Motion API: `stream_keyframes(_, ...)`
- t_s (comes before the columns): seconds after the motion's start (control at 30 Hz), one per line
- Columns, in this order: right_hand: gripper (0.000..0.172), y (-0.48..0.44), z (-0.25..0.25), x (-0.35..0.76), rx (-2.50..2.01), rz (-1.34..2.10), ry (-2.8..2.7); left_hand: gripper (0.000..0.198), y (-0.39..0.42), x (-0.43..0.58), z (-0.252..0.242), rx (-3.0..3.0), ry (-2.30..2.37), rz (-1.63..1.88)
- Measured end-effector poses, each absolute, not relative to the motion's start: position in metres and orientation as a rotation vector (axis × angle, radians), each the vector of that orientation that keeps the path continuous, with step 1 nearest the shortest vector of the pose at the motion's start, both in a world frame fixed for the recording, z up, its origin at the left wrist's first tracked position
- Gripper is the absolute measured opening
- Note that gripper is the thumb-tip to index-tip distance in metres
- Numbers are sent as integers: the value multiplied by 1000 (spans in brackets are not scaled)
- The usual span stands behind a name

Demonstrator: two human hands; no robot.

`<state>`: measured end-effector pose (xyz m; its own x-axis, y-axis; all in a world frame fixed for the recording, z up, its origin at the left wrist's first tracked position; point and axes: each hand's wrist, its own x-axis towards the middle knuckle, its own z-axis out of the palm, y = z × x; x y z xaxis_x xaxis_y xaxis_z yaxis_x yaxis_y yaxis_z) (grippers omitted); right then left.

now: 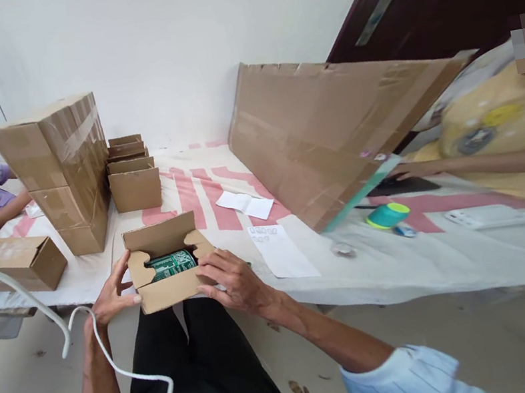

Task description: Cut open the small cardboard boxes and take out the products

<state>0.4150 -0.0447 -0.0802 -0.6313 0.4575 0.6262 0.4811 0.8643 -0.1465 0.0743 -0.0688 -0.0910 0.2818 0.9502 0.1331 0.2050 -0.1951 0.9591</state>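
A small open cardboard box (171,294) is held between my two hands at the table's near edge. Its back flap stands up, and the side flaps with cut-outs lean inward. Inside lies a green item with pale printing (173,264), partly covered by the flaps; its kind cannot be made out. My left hand (113,294) grips the box's left side, thumb along the front corner. At the right front corner, my right hand (234,279) is closed on the box wall with bent fingers.
Stacked taped cartons (69,169) stand at the left, with open boxes (136,188) beside them and a closed box (20,259) nearer. Papers (282,250) lie right of my hands. A large cardboard sheet (321,125) leans behind. People sit at both sides; a white cable (136,376) crosses my left arm.
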Motion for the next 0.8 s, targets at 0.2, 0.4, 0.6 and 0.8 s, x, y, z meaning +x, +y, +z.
stream_keyframes(0.2, 23, -22, -53, 394, -636, 59, -2602, 130, -70, 87, -97, 1647, 1250, 1028)
stream_keyframes(0.4, 19, 8, -36, 408, -998, -248, -2689, 127, -72, 90, -99, 1617, 1245, 1067)
stream_keyframes(0.6, 13, 34, -46, 412, -1034, -214, -2782, 122, -73, 94, -103, 1600, 1212, 1115)
stream_keyframes(0.8, 35, 59, -58, 385, -824, 236, -3028, 129, -84, 101, -103, 1550, 1203, 1125)
